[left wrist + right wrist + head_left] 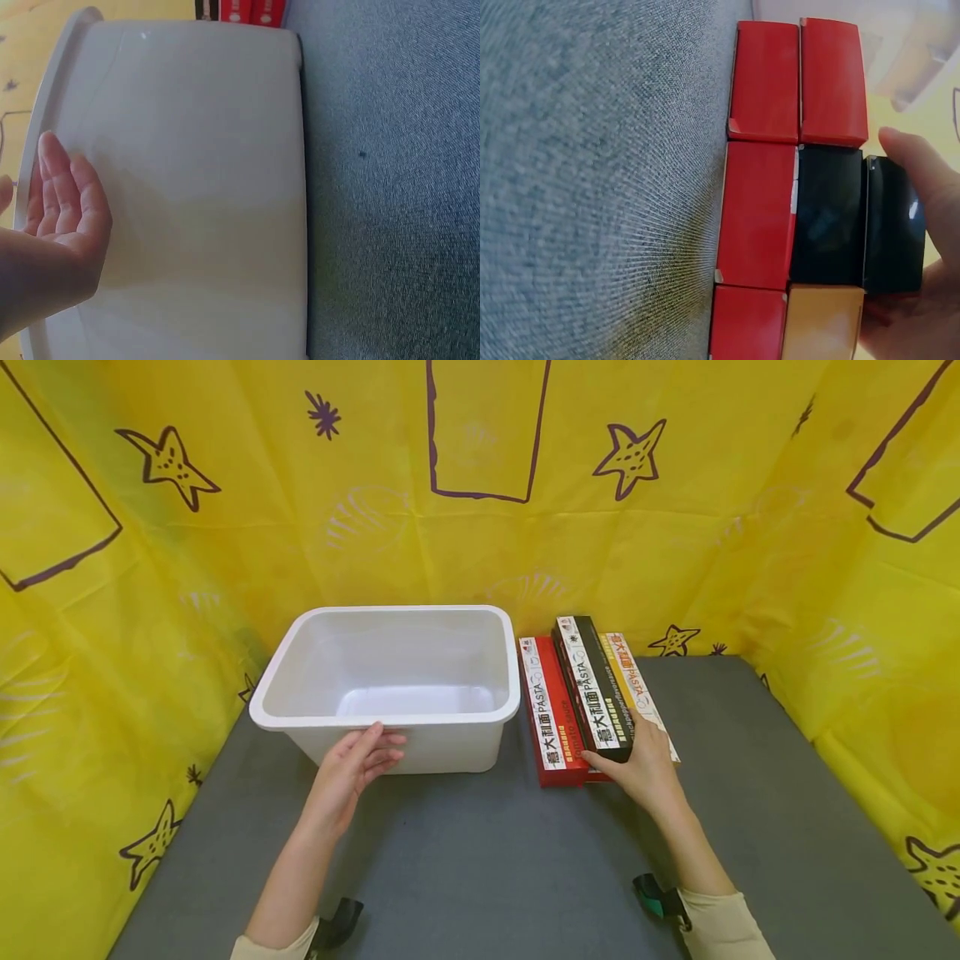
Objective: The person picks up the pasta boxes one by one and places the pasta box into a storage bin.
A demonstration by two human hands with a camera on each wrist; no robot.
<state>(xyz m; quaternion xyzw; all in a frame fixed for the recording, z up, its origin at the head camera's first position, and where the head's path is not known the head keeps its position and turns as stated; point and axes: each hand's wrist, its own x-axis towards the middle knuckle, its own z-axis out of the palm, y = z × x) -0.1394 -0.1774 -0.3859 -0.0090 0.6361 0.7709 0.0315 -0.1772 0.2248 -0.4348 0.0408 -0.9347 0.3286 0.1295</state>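
A white plastic tub (412,747) stands on the left of the table. At its near rim is my left hand (356,768), thumb at the rim's edge and fingers below it against the outer wall; in the left wrist view, the fingers (67,195) lie under the lip. My right hand (647,764) grips the near end of the topmost black pasta box (588,685), thumb on one side and fingers on the other. That box lies on a stack, over another black box (829,214), between a red pasta box (551,710) and an orange one (630,672).
Several red boxes (754,210) form the bottom layer of the stack, right beside the tub. A grey cloth (480,860) covers the table. Yellow printed curtains (480,552) hang behind and on both sides.
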